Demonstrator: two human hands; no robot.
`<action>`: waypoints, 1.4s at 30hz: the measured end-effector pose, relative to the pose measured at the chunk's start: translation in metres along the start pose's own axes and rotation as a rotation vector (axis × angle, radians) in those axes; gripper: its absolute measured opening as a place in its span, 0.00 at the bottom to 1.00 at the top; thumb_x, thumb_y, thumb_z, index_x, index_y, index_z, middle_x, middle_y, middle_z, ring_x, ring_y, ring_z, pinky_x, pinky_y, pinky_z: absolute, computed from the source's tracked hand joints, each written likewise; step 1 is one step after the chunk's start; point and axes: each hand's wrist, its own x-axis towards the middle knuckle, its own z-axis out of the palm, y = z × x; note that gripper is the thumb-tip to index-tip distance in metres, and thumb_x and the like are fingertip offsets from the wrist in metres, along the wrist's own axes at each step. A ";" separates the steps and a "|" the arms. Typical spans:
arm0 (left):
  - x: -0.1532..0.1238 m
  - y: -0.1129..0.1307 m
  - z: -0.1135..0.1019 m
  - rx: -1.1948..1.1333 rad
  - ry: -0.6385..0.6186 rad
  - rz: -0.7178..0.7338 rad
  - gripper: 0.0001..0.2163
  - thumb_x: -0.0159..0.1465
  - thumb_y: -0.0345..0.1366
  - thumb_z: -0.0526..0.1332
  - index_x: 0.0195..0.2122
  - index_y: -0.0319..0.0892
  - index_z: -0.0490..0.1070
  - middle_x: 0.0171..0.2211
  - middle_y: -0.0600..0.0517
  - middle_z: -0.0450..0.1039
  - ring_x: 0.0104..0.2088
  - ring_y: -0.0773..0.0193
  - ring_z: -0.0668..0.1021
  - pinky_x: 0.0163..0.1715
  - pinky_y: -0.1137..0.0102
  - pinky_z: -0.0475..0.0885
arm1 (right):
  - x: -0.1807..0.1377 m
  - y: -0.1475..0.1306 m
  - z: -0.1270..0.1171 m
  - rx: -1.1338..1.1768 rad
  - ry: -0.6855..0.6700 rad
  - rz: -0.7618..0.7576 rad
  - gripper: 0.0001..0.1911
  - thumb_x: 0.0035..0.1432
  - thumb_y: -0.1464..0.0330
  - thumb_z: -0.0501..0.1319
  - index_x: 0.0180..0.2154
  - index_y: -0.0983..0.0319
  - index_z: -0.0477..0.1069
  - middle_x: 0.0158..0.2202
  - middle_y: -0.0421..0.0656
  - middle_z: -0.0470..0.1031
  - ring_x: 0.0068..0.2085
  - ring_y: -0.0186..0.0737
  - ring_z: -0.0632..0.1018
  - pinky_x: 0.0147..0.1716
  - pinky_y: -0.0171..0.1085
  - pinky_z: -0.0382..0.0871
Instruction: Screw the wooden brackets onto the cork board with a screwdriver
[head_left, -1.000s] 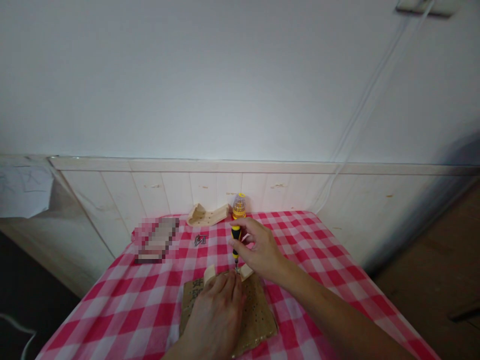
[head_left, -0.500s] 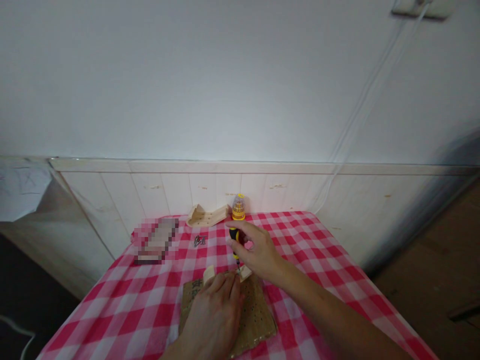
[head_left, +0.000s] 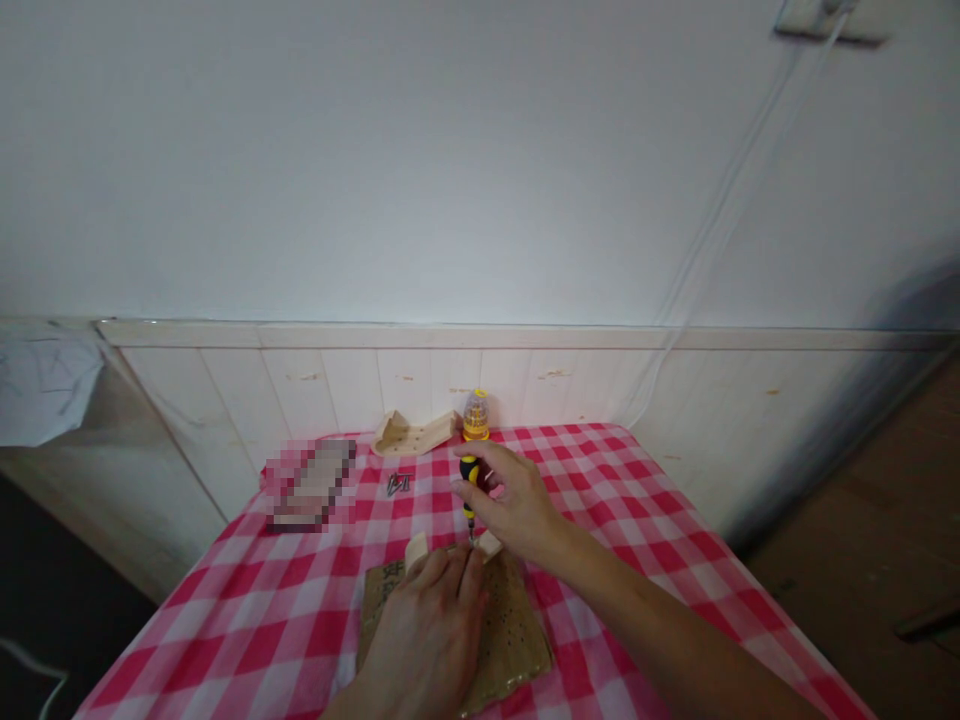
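My right hand [head_left: 517, 500] grips a black-and-yellow screwdriver [head_left: 470, 470] by its handle, thumb on one side and fingers on the other. The screwdriver stands nearly upright, its tip pointing down beside my left fingertips; the exact contact point is too small to make out. My left hand [head_left: 437, 610] presses down over a pale wooden piece [head_left: 416, 548], fingers close together, hiding its middle. Only the raised ends of the piece show on either side of the fingers. Beneath lies a brown board with dark marks and small holes [head_left: 517, 640].
Several screws [head_left: 399, 485] lie on the red-and-white checked tablecloth [head_left: 600, 480]. Behind them are another pale wooden piece with holes [head_left: 412, 436] and a yellow-capped clear container [head_left: 476, 415] by the wall. A blurred-out flat rectangular object [head_left: 315, 485] is at the left.
The screwdriver has shifted very slightly and stands a little straighter in my right hand. My left hand stays pressed on the wooden piece. The view has moved a little.
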 end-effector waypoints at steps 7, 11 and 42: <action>0.001 -0.001 0.000 0.012 0.007 0.006 0.14 0.66 0.25 0.57 0.50 0.36 0.76 0.48 0.42 0.81 0.44 0.55 0.81 0.43 0.62 0.80 | 0.001 -0.003 0.000 -0.008 0.005 -0.039 0.14 0.58 0.71 0.65 0.47 0.57 0.74 0.40 0.43 0.81 0.39 0.40 0.80 0.41 0.39 0.76; 0.001 -0.001 -0.001 0.045 -0.008 0.034 0.13 0.66 0.25 0.57 0.49 0.37 0.77 0.47 0.43 0.81 0.43 0.56 0.81 0.43 0.62 0.80 | 0.001 -0.006 -0.003 -0.006 -0.042 -0.051 0.15 0.58 0.72 0.63 0.48 0.57 0.73 0.41 0.43 0.80 0.38 0.39 0.80 0.39 0.37 0.76; 0.001 -0.002 0.002 0.024 0.025 0.036 0.11 0.64 0.25 0.59 0.46 0.35 0.79 0.46 0.41 0.81 0.42 0.53 0.82 0.41 0.59 0.81 | 0.006 -0.002 -0.008 0.047 -0.226 0.127 0.27 0.56 0.80 0.59 0.56 0.58 0.71 0.41 0.43 0.79 0.34 0.36 0.77 0.35 0.34 0.72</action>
